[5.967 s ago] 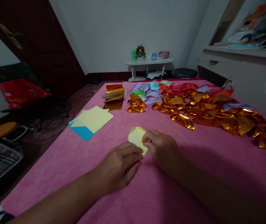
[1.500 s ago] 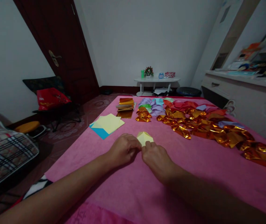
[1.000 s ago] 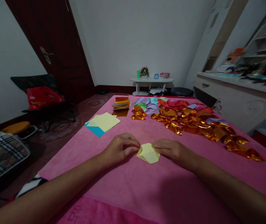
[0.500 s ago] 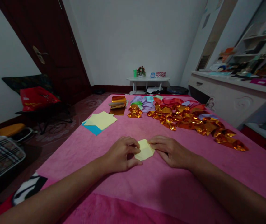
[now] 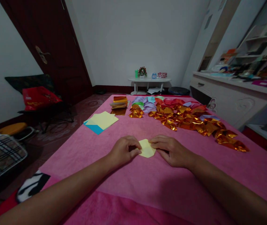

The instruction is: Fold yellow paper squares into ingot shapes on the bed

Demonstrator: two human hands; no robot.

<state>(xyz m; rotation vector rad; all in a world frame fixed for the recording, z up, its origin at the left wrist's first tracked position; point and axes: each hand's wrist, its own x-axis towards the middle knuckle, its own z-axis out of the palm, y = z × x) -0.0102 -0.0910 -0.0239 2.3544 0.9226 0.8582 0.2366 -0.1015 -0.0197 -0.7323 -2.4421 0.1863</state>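
A small folded yellow paper (image 5: 146,148) lies on the pink cloth (image 5: 161,187) in front of me. My left hand (image 5: 124,151) pinches its left edge with thumb and fingers curled. My right hand (image 5: 170,150) presses its right edge with fingers held together. The paper lies flat between both hands.
A stack of yellow and blue paper squares (image 5: 101,121) lies at the left. Gold foil sheets (image 5: 119,102) and many folded gold, red and purple paper pieces (image 5: 189,120) spread across the far right. A cabinet (image 5: 236,100) stands at the right, a chair with a red bag (image 5: 38,97) at the left.
The hands opened apart with the yellow paper a second ago, then closed in on it again and flattened it. The view shifted slightly.
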